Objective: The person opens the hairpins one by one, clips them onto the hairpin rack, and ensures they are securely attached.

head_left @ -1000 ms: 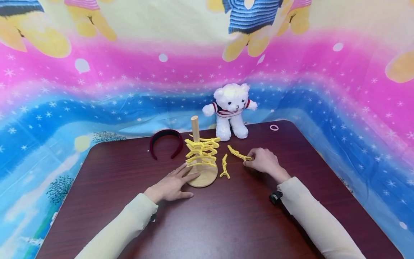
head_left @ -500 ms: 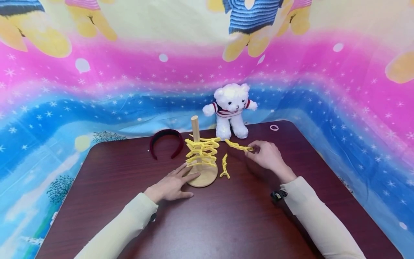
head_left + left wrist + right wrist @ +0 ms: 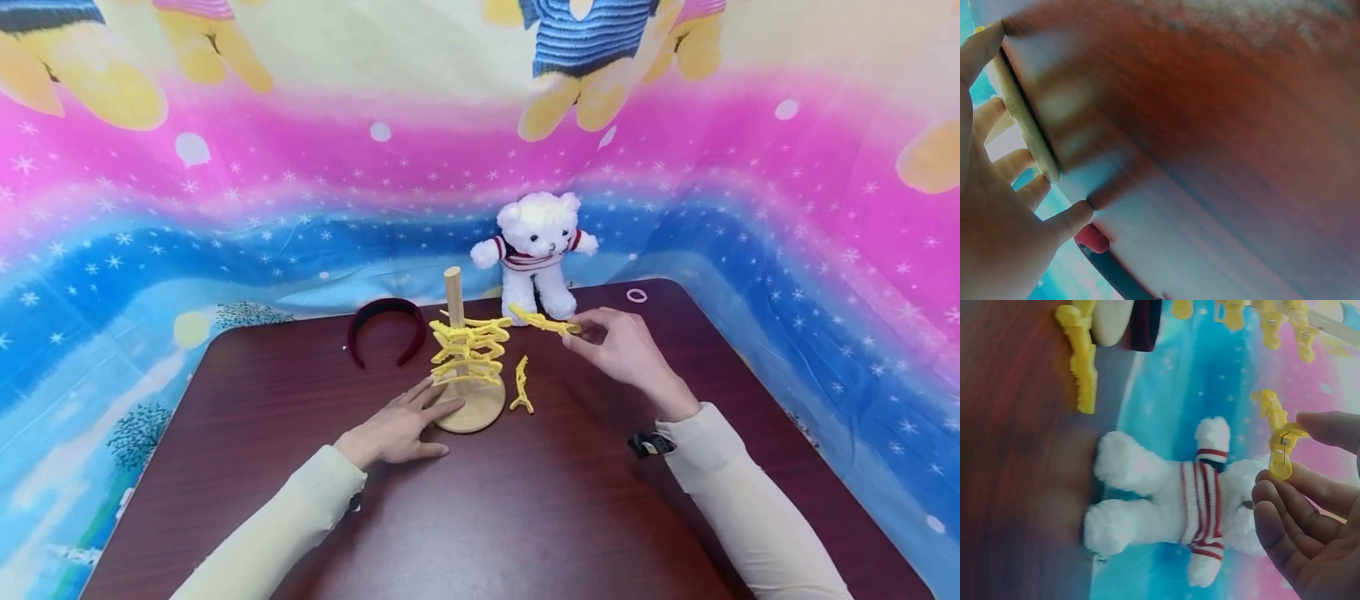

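My right hand (image 3: 622, 346) pinches the handle end of a yellow hair clip (image 3: 545, 322), raised above the table. In the right wrist view, thumb and forefinger squeeze the clip (image 3: 1279, 434) near its spring. My left hand (image 3: 395, 427) lies with fingers spread, touching the round base (image 3: 480, 412) of a wooden stand. In the left wrist view the fingertips meet the base's rim (image 3: 1022, 119). Several yellow hair clips (image 3: 467, 350) hang stacked on the stand's upright post (image 3: 453, 296). Another yellow hair clip (image 3: 522, 385) lies on the table right of the base.
A dark red headband (image 3: 386, 310) lies left of the stand. Behind stands a white teddy bear (image 3: 538, 254) in a striped top. A pale pink hair tie (image 3: 636, 296) sits near the back right corner of the dark wooden table (image 3: 510, 500). A printed curtain surrounds the table.
My right hand has lifted the hair clip from low over the table, moving it up and toward the post, in front of the bear's feet. The left hand stays put.
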`<action>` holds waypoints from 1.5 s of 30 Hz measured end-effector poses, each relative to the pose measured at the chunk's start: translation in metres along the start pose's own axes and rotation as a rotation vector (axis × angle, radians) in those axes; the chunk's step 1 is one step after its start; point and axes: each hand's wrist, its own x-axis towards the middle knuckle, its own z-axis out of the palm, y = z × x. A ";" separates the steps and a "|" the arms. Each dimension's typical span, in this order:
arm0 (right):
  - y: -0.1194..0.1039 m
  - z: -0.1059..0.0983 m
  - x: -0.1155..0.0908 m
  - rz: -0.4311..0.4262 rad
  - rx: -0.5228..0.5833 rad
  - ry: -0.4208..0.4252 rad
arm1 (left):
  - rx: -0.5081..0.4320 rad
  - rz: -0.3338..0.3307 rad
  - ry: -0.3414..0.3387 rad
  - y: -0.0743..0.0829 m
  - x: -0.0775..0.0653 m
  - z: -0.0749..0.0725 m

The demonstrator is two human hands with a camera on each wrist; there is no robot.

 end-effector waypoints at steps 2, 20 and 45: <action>-0.005 -0.005 0.000 -0.015 0.009 0.007 | 0.001 -0.002 -0.001 0.000 0.000 0.000; -0.034 -0.036 0.004 -0.133 -0.010 0.002 | 0.013 0.000 -0.002 -0.002 0.000 0.002; -0.078 -0.023 0.029 -0.261 -0.004 -0.136 | 0.009 -0.001 -0.004 -0.001 0.000 0.001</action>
